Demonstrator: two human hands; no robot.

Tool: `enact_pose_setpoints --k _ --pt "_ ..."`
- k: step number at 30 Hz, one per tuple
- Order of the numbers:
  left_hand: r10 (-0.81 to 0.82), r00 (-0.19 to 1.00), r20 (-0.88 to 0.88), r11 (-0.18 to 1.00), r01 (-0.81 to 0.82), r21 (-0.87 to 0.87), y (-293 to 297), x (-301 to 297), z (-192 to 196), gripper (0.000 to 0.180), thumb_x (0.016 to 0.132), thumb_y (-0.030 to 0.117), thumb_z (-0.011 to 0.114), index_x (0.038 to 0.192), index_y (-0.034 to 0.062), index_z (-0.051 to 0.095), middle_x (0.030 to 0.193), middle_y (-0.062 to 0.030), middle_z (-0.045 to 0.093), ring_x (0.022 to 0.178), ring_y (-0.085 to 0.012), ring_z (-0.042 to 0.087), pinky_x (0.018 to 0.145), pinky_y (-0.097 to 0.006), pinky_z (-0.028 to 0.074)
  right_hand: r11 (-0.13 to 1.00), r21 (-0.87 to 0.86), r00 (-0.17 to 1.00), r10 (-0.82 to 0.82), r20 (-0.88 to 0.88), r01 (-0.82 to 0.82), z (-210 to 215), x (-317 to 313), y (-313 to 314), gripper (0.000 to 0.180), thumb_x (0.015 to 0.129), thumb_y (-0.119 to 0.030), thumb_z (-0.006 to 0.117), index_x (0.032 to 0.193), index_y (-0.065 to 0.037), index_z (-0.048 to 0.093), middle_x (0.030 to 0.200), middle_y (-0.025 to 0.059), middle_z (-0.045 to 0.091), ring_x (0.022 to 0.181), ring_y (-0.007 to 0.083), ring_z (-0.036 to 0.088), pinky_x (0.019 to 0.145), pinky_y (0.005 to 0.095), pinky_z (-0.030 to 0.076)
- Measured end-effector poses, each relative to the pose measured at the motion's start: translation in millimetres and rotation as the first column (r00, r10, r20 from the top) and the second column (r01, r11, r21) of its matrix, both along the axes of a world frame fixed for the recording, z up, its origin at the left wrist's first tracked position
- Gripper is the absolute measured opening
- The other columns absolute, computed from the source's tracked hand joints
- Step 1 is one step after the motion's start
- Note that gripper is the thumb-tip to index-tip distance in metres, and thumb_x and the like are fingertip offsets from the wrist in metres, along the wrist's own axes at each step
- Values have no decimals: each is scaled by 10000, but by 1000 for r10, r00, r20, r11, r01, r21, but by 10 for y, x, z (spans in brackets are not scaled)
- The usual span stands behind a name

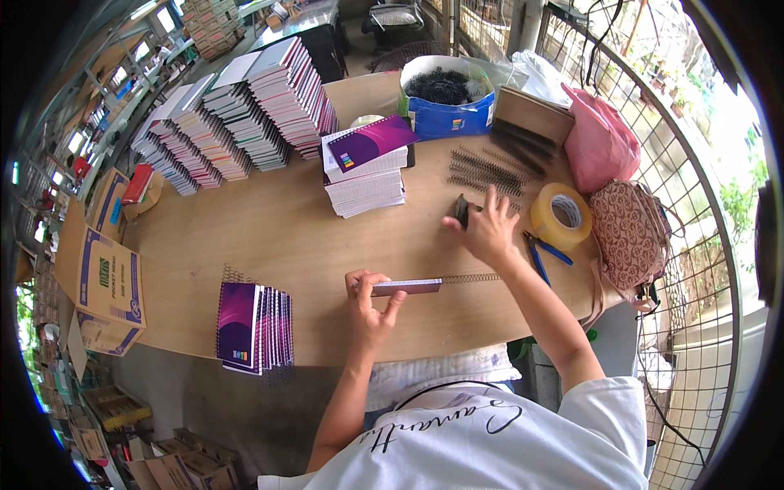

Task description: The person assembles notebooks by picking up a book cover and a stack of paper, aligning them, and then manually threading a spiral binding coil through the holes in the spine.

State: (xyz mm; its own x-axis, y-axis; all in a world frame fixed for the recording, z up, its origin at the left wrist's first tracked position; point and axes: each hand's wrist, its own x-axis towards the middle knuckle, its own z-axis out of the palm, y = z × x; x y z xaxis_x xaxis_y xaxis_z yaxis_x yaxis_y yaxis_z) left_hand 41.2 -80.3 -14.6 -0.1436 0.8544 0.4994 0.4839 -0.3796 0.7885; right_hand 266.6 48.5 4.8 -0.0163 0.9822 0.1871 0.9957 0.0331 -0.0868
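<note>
My left hand [373, 309] is closed around a small purple notebook [407, 287], held on its edge above the table. From the notebook's right end a dark wire spiral coil [469, 278] sticks out toward my right forearm. My right hand [492, 231] is spread, fingers apart, over the table to the right. A small dark object [461, 210] lies by its thumb and forefinger; its kind and whether I touch it are unclear. Loose spiral coils [487, 172] lie just beyond those fingertips. Blue-handled pliers [539, 258] and a roll of yellowish tape [561, 216] are to the right.
Purple-covered notebook pages are stacked [365, 181] mid-table, with tall book stacks [287, 94] behind. Coiled notebooks [249, 327] lie front left beside a cardboard box [106, 278]. A blue tub of coils [447, 106], a pink bag [600, 139] and a patterned pouch [627, 233] line the right.
</note>
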Motion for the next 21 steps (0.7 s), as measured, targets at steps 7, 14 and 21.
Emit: enact_pose_setpoints --k 7,14,21 --pt "39 995 -87 999 -40 -16 72 -16 -68 493 723 305 867 964 50 521 957 -100 464 913 -274 490 794 -417 430 780 -114 467 244 -850 -616 347 426 -146 364 831 -267 620 1041 10 727 1287 195 594 1224 348 528 1020 401 415" --pt "-11 998 -63 999 9 -31 113 -8 -48 516 722 301 864 977 49 494 925 -93 468 880 -273 490 780 -407 430 359 58 -83 -53 -995 -932 324 449 -154 351 773 -216 654 944 85 715 1314 207 582 1202 315 545 1019 375 390" --pt "-38 996 -75 999 40 18 180 37 -68 511 711 255 875 979 54 490 931 -95 467 892 -268 488 782 -398 432 440 -42 77 60 -995 -897 243 402 -175 279 758 -195 661 870 54 719 1277 208 590 1148 308 560 1001 378 395"
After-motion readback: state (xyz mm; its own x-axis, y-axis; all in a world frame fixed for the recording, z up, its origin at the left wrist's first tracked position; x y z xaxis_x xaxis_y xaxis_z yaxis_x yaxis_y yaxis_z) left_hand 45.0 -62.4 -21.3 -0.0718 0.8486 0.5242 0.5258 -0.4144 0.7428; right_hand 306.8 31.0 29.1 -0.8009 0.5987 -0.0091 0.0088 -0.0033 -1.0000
